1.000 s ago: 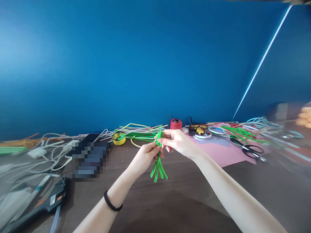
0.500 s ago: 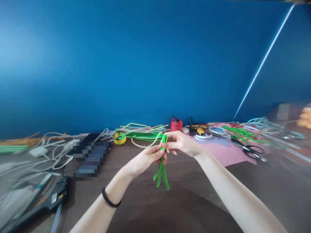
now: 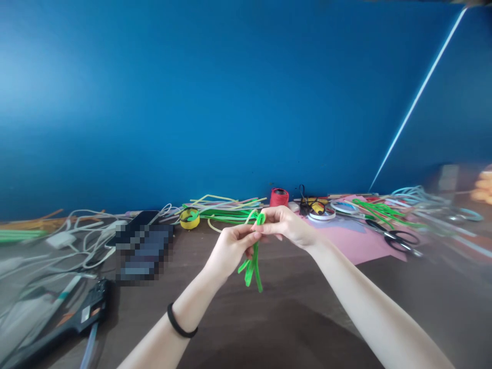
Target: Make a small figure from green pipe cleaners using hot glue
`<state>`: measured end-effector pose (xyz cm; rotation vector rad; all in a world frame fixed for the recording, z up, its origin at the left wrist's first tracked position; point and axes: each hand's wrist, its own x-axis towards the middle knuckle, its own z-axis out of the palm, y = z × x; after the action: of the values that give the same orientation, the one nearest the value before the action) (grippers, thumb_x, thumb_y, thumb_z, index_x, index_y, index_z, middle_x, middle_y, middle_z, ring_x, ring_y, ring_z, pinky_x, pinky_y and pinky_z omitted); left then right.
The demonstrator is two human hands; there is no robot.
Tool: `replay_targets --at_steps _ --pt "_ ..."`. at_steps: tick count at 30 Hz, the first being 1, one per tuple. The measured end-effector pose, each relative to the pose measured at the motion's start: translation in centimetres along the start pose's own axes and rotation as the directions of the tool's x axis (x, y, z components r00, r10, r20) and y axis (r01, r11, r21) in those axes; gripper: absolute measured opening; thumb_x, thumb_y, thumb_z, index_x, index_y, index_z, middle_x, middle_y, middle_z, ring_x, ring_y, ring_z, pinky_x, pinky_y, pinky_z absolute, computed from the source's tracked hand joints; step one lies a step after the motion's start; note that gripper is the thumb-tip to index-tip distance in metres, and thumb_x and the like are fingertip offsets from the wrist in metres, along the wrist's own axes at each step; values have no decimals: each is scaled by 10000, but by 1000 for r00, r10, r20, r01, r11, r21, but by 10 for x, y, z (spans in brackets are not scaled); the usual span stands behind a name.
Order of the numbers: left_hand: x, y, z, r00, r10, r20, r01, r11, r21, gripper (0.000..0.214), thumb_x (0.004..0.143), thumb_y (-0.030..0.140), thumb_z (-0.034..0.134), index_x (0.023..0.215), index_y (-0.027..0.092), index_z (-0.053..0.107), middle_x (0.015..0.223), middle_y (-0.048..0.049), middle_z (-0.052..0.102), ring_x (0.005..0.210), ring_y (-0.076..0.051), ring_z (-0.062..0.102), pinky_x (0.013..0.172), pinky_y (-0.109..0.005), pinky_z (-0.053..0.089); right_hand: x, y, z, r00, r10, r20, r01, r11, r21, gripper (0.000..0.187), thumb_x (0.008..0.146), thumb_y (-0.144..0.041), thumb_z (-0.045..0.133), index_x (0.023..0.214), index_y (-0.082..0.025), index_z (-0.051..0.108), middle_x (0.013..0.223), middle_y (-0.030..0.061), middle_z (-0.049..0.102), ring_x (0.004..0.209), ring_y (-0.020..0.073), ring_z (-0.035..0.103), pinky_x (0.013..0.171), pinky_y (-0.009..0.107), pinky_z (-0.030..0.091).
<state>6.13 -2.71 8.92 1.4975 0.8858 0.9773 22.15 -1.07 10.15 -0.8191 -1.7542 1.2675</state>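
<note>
Both hands meet above the brown desk (image 3: 269, 318) and pinch a small bundle of green pipe cleaners (image 3: 252, 266). My left hand (image 3: 229, 250) grips the bundle near its top, with the loose ends hanging below the fingers. My right hand (image 3: 286, 225) pinches the looped top end of the same bundle between thumb and fingertips. A black band circles my left wrist.
Along the blue wall lie green and yellow pipe cleaners (image 3: 223, 209), a yellow tape roll (image 3: 189, 218), a red spool (image 3: 279, 197), tape rings (image 3: 321, 214), pink paper (image 3: 357, 241) and scissors (image 3: 400, 238). White cables (image 3: 77, 236) and a black glue gun (image 3: 61, 328) sit at the left.
The bundle's hanging ends have swung and shortened slightly as my left hand shifted its grip. My right hand stays pinched on the top loop.
</note>
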Motion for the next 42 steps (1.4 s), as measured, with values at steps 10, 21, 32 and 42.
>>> replay_targets --at_steps 10,21,32,42 --pt "3 -3 -8 997 -62 48 73 959 -275 200 675 303 678 745 123 728 698 -53 674 479 -55 423 482 -205 379 -1 4 -3 998 12 62 -20 990 137 242 743 -251 608 957 -147 650 625 -19 549 461 40 395 386 166 249" --pt "5 -9 -7 999 -40 14 42 963 -265 195 681 311 674 736 134 734 704 -54 679 516 -63 421 509 -205 356 2 5 2 999 32 -9 -30 987 155 258 671 -318 707 856 -144 658 584 -22 552 532 74 475 420 181 256" --pt "3 -7 -11 966 -169 194 228 911 -344 226 662 321 698 754 116 716 741 -75 654 521 -64 380 517 -210 347 2 8 3 999 28 -17 -23 971 238 244 672 -336 719 788 -130 661 528 -34 551 474 86 537 432 208 306" --pt "4 -4 -9 986 -131 100 158 928 -339 165 660 296 689 665 132 709 642 -29 641 512 -55 383 495 -197 298 3 12 0 999 20 40 -29 971 239 272 731 -326 673 924 -135 685 629 -7 577 533 66 503 478 200 328"
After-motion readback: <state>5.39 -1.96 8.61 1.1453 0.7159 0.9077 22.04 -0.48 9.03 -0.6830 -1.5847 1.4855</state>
